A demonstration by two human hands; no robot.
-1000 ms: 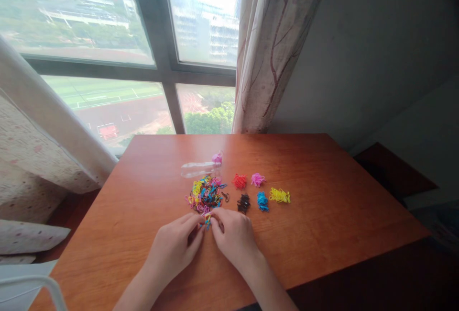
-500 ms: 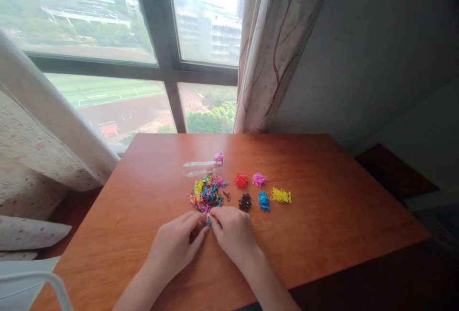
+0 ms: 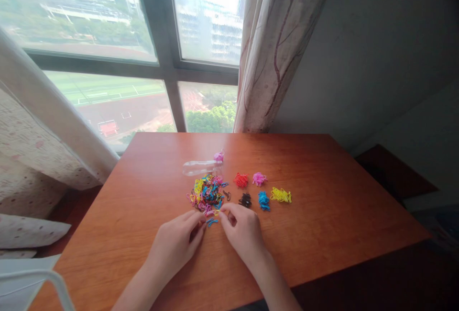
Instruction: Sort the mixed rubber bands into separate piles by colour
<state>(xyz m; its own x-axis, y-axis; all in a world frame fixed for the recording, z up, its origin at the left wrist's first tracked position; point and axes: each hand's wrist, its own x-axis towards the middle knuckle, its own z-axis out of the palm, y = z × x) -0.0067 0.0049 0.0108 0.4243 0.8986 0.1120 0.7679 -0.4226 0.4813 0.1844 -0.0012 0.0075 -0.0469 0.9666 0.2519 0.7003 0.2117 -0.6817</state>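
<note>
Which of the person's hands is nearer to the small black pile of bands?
Right. The right hand lies just short of the black pile; the left hand is farther left, short of the mixed pile.

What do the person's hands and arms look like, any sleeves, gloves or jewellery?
The left hand and the right hand are bare: no gloves, rings or watch show. The left forearm and right forearm are uncovered too, with no sleeve in view down to the picture's lower edge.
</note>
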